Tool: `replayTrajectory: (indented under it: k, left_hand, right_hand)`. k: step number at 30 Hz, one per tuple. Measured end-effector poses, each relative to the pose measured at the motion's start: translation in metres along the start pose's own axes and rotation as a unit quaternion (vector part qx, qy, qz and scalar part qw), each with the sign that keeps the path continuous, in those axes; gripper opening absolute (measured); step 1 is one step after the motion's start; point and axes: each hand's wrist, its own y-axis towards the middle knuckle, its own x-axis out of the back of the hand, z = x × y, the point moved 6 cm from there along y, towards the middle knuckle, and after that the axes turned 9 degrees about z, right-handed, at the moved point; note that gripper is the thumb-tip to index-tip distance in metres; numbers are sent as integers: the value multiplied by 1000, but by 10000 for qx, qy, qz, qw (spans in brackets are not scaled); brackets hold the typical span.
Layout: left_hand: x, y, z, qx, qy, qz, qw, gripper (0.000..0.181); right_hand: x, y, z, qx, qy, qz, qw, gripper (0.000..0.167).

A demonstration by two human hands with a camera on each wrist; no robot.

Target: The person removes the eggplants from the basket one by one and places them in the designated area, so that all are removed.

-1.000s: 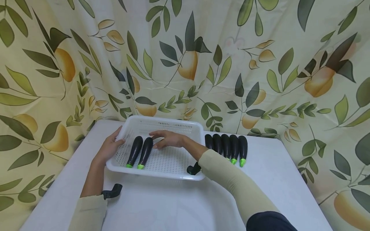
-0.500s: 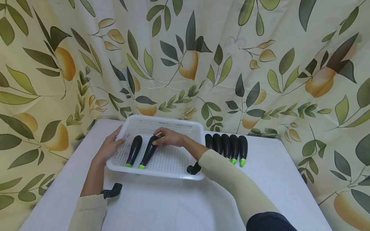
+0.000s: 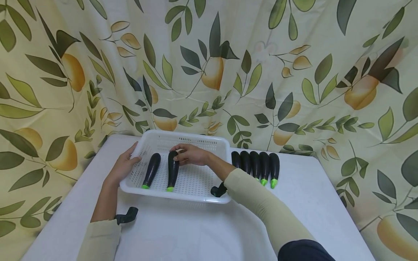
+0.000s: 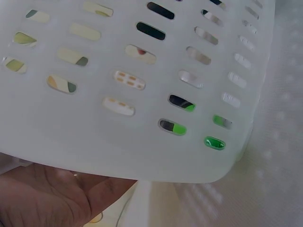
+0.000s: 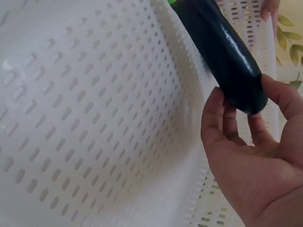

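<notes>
Inside the white perforated basket [image 3: 196, 197], two dark eggplants with green ends lie apart. My right hand [image 3: 192, 155] holds the upper end of the right-hand eggplant [image 3: 173, 172]; its green end points toward me. In the right wrist view, the thumb and fingers of my right hand [image 5: 260, 161] pinch the thick end of the eggplant [image 5: 222, 52]. The other eggplant [image 3: 152, 170] lies to its left, untouched. My left hand [image 3: 123, 165] grips the basket's left rim, and in the left wrist view my left hand [image 4: 52, 196] shows below the basket wall [image 4: 94, 137].
Several more eggplants [image 3: 274, 168] stand in a row on the white table [image 3: 307, 203], right of the basket, partly hidden by my right arm. A leaf-and-fruit patterned curtain [image 3: 248, 72] hangs behind the table and at its sides.
My right hand has taken hold of the right-hand eggplant, which has shifted rightward, away from the other one, and turned straighter. The left hand and basket have stayed in place.
</notes>
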Motion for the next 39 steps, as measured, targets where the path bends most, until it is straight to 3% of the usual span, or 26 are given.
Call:
replayTrajectory:
  k: [7,12,18,24,32,39]
  left_hand:
    - [0,0,1,61,-39,22,10000,68]
    - [0,2,1,-18,-32,54,10000,68]
    - [-1,4,1,-12,-92,78,9999,67]
    - [-4,4,1,-2,-41,70,10000,68]
    - [-4,2,1,75,-87,85,9999,68]
    - [-1,1,2,112,-83,40,9999,68]
  right_hand:
    - [-5,-2,-2,-219,-70,392,9990,57]
    - [-5,-2,-4,-333,-123,391,9986,64]
    - [-2,-4,-1,-229,37,118,9997,68]
    - [6,-8,-1,-206,3,-355,9992,61]
    - [13,-11,4,-223,-308,-412,9984,60]
    - [19,-19,14,-323,-125,-857,9957,66]
